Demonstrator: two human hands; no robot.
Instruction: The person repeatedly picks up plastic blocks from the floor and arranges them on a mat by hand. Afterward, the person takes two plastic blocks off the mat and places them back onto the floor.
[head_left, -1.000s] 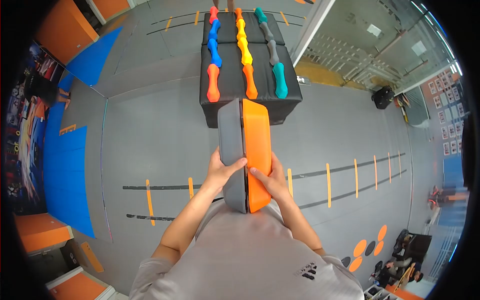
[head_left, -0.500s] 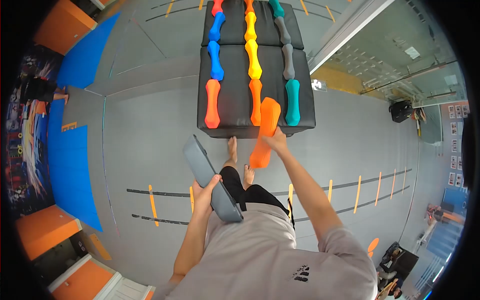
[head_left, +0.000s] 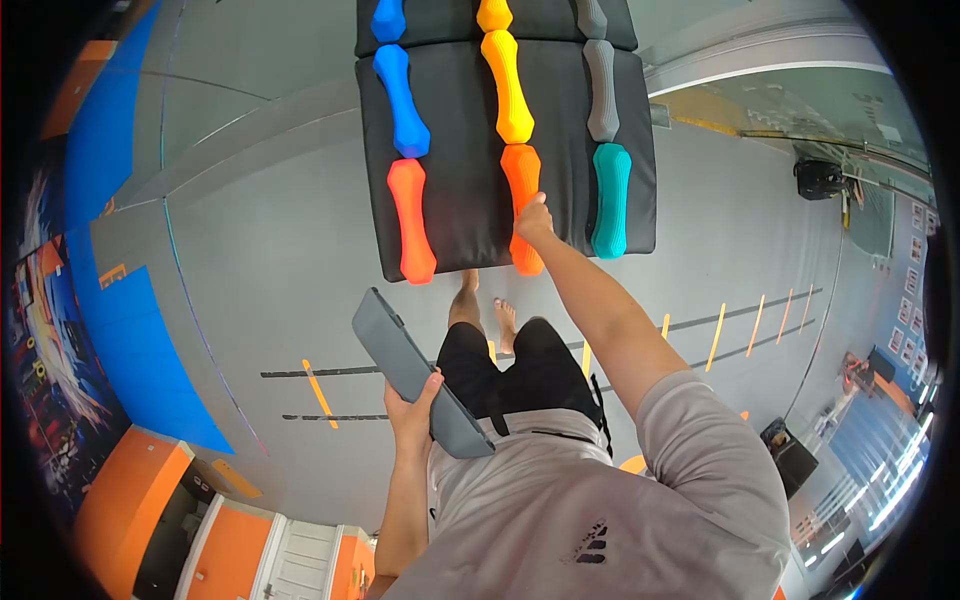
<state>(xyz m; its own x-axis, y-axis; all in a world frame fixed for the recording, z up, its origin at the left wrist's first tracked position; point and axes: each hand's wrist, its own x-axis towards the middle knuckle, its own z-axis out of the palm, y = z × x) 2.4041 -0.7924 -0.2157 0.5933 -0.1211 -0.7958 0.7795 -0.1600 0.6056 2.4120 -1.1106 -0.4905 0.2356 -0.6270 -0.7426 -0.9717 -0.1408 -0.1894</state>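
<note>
My left hand [head_left: 411, 405] grips a long grey piece [head_left: 400, 345] by its lower half, thumb on top; the piece tilts over my lap. My right hand [head_left: 535, 218] is closed on an orange waisted piece [head_left: 521, 172] at the near edge of the black padded bench [head_left: 463, 190]. Whether another orange piece lies under it cannot be seen. To its left lies a red piece [head_left: 411, 220], to its right a teal one [head_left: 610, 200]. Beyond these are a blue piece [head_left: 402, 100], a yellow one [head_left: 508, 88] and a grey one [head_left: 601, 92], end to end in rows.
My feet [head_left: 506, 318] are on the grey floor in front of the bench. Floor tape [head_left: 320, 395] forms a ladder pattern. Orange cabinets [head_left: 230, 550] stand at the lower left, and a black bag [head_left: 818, 179] is at the right.
The grey and orange pieces, together at first, are now apart. My right hand has carried the orange one forward to the bench. My left hand has kept the grey one. The bench appears closer.
</note>
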